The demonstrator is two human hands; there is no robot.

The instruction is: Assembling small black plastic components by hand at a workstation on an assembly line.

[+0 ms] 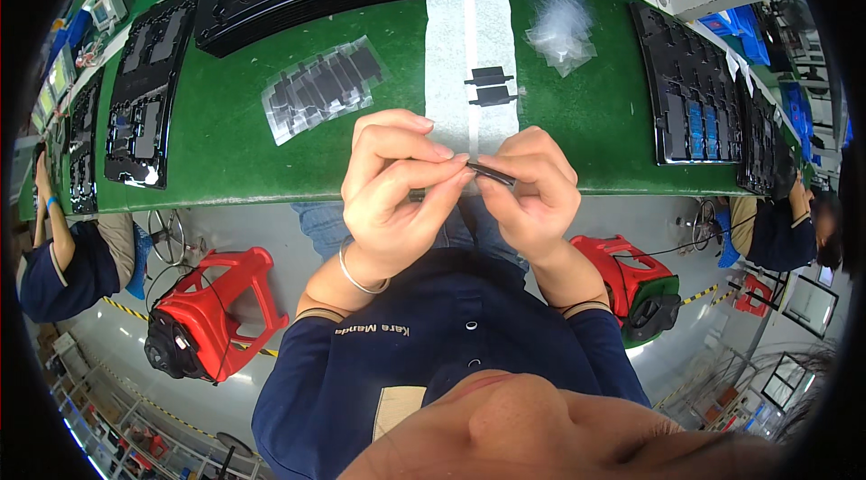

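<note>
Above the near edge of the green table, a small thin black piece [492,175] is seen nearly edge-on between my hands. My left hand [388,191] pinches its left end with thumb and fingertips. The fingers of my right hand [534,191] are closed on its right end. Just beyond my hands, two flat black pieces with side tabs [492,96] lie one behind the other on a white cloth strip [448,47]. Left of them, overlapping clear sheets with black strips [327,87] rest on the table.
A stack of black moulded trays [338,6] stands at the far left, with another black tray [144,92] beside it. Loose clear film [564,29] lies right of the cloth. More trays [695,92] are farther right. Red stools [216,309] stand on the floor; people sit at both sides.
</note>
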